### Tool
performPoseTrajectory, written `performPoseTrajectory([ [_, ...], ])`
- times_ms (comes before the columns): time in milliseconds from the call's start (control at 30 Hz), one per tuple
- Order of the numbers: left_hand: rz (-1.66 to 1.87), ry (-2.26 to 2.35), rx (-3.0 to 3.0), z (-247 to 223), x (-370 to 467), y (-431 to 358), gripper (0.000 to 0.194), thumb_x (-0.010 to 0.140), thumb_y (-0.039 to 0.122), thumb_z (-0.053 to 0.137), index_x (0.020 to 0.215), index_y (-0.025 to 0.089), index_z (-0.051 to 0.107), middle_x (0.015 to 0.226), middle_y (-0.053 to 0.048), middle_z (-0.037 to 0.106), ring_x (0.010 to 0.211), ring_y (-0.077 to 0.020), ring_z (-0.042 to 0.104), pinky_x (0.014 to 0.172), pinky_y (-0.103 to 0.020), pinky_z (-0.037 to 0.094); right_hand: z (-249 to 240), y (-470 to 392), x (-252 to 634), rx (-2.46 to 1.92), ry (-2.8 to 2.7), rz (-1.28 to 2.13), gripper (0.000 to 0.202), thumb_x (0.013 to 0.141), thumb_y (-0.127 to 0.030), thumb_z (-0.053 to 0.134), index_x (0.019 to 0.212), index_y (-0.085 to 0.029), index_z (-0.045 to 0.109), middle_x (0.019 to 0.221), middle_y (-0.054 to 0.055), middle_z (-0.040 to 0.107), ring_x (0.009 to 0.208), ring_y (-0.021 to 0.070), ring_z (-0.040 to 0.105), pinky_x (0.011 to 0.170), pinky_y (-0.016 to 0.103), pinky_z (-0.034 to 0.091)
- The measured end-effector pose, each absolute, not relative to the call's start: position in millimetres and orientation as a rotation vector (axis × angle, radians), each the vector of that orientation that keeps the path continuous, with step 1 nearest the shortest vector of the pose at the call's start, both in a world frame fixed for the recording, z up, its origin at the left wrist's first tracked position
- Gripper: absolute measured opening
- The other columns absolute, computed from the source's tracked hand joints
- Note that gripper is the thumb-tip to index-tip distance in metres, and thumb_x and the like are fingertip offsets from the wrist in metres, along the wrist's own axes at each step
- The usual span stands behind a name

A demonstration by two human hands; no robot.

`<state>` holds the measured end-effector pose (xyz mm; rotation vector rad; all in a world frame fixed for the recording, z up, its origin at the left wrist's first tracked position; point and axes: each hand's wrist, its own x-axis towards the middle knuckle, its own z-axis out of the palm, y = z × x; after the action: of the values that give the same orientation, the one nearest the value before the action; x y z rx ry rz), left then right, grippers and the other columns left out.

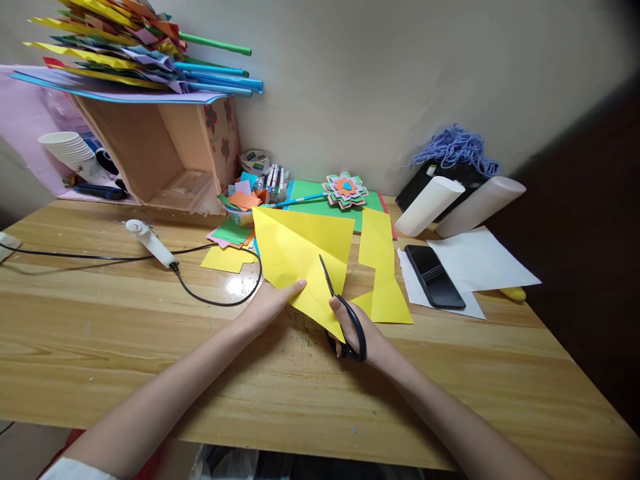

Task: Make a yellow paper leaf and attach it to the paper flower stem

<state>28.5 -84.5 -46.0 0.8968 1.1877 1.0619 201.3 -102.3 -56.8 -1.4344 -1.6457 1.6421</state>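
A creased sheet of yellow paper (pixel 285 257) is held up above the table's middle. My left hand (pixel 273 303) grips its lower left edge, thumb on top and the other fingers hidden beneath. In my right hand (pixel 363 327) is a pair of black-handled scissors (pixel 356 337), with the thumb through one loop. One dark blade lies over the sheet, pointing up and left; the other is hidden under the paper. Behind the right hand lie cut yellow paper pieces (pixel 393 300) on the table.
A white glue gun (pixel 150 243) with a black cord lies left. Coloured paper squares (pixel 231 230) and a paper flower (pixel 345 190) on a green sheet lie behind. A phone (pixel 434 277) rests on white paper at right, near white rolls (pixel 431 205). A cardboard box (pixel 220 140) stands back left.
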Motion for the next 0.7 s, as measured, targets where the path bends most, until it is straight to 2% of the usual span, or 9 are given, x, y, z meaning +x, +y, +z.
performPoseTrajectory([
  [200, 1.067, 1.180, 0.910, -44.4, 28.5, -84.8, 0.052, 0.065, 0.034, 0.070, 0.113, 0.017, 0.056, 0.119, -0.011, 0.058, 0.109, -0.0286, 0.054, 0.092, -0.041, 0.043, -63.1, -103.2, 201.9, -1.484, -1.560, 1.645, 0.056, 0.072, -0.074, 0.032, 0.071, -0.019, 0.044, 0.044, -0.005, 0.044, 0.032, 0.0117, 0.048, 0.031, 0.022, 0.040],
  [500, 1.056, 1.175, 0.923, -46.8, 26.5, -85.4, 0.055, 0.064, 0.034, 0.072, 0.114, 0.017, 0.055, 0.119, -0.011, 0.058, 0.110, -0.0275, 0.053, 0.094, -0.039, 0.042, -51.5, -98.8, 202.9, -1.413, -1.734, 1.600, 0.070, 0.073, -0.076, 0.013, 0.059, -0.018, 0.050, 0.043, 0.001, 0.050, 0.041, 0.0155, 0.053, 0.042, 0.025, 0.042],
  [700, 1.058, 1.151, 0.921, -45.5, 27.6, -86.3, 0.057, 0.063, 0.032, 0.072, 0.115, 0.017, 0.054, 0.120, -0.012, 0.058, 0.112, -0.0280, 0.052, 0.094, -0.040, 0.042, -50.1, -96.4, 202.1, -1.421, -1.733, 1.586, 0.067, 0.075, -0.075, 0.017, 0.065, -0.018, 0.050, 0.045, 0.001, 0.050, 0.044, 0.0160, 0.051, 0.041, 0.025, 0.038],
])
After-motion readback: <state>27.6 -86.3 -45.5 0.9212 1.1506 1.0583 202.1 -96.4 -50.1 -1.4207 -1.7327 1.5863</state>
